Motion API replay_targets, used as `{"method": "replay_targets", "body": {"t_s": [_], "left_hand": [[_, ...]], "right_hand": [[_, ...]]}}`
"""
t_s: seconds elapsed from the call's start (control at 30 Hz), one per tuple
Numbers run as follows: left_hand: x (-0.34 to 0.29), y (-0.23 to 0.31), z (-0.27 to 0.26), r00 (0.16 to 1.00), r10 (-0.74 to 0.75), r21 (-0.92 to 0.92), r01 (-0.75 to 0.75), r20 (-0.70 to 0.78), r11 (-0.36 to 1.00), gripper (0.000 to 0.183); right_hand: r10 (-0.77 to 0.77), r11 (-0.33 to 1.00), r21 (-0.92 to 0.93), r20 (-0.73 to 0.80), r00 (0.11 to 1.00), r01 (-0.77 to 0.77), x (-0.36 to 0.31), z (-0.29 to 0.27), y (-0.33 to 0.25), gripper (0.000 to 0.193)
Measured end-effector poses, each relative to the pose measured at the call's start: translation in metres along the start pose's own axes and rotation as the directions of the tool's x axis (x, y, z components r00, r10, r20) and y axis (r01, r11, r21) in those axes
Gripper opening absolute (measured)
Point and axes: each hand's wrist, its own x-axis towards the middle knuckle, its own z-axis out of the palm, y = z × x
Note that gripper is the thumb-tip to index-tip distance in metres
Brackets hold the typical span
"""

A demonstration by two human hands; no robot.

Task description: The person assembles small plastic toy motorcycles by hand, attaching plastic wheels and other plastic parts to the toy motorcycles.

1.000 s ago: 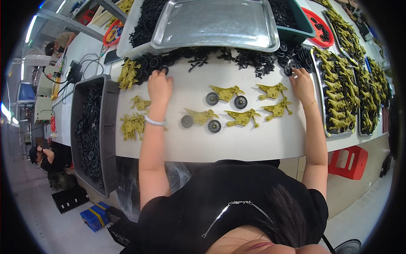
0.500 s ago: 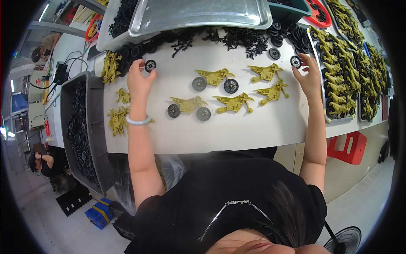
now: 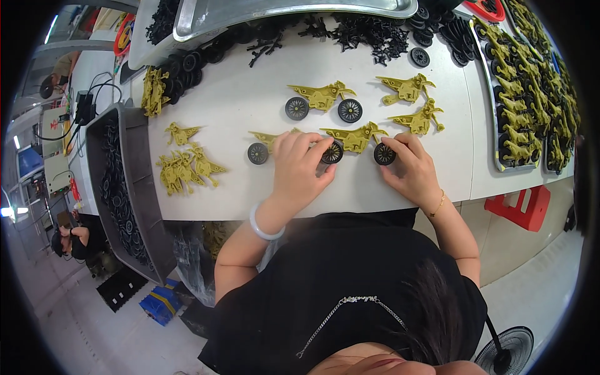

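Between my hands lies a yellow toy motorcycle body (image 3: 357, 139) on the white table. My left hand (image 3: 295, 167) is closed on a black spoked wheel (image 3: 332, 152) at the body's left end. With its fingers, my right hand (image 3: 414, 170) grips another black wheel (image 3: 384, 154), below the body's right end. Partly behind my left hand is a second yellow motorcycle body (image 3: 265, 137) with a wheel (image 3: 257, 153) at its left. Farther back stands out a yellow motorcycle (image 3: 322, 97) with two wheels. Two wheelless bodies, one upper (image 3: 406, 87) and one lower (image 3: 417, 119), lie to the right.
Several yellow bodies (image 3: 187, 169) are heaped at left, beside a grey bin (image 3: 139, 156) of black wheels. Black parts (image 3: 369, 34) and a loose wheel (image 3: 420, 57) lie at the back, near a metal tray (image 3: 287, 7). Filled trays (image 3: 499, 159) flank the right; a red stool (image 3: 524, 209) stands below.
Both hands, each with a wheel, have come inward and nearer from the table's far sides. The wheels are now at the two ends of the near middle body.
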Motion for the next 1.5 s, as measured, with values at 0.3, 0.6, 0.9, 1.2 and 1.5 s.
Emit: {"method": "replay_targets", "body": {"t_s": [0.3,0.6,0.9,1.2,1.5], "left_hand": [[-0.002,0.005,0.002,0.997,0.011,0.086,-0.018,0.073,0.996,0.037],[0.003,0.003,0.001,0.995,0.021,0.093,-0.030,0.095,0.995,0.037],[0.001,0.000,-0.014,0.994,-0.034,0.079,0.026,0.105,0.997,0.045],[0.062,-0.189,-0.073,0.894,-0.121,0.569,0.374,-0.432,0.732,0.025],[0.050,-0.208,-0.078,0.925,-0.068,0.594,0.295,-0.373,0.749,0.014]], "right_hand": [[-0.001,1.000,-0.016,0.015,1.000,0.001,-0.001,0.000,0.000,0.050],[0.055,0.997,-0.048,0.027,0.998,-0.053,0.002,0.003,-0.002,0.052],[0.014,0.973,-0.226,-0.159,0.987,-0.050,0.037,-0.041,0.015,0.041],[0.145,0.957,-0.244,-0.057,0.988,-0.154,0.117,-0.078,0.124,0.028],[0.169,0.970,-0.134,-0.236,0.957,-0.204,0.051,-0.099,0.112,0.034]]}}
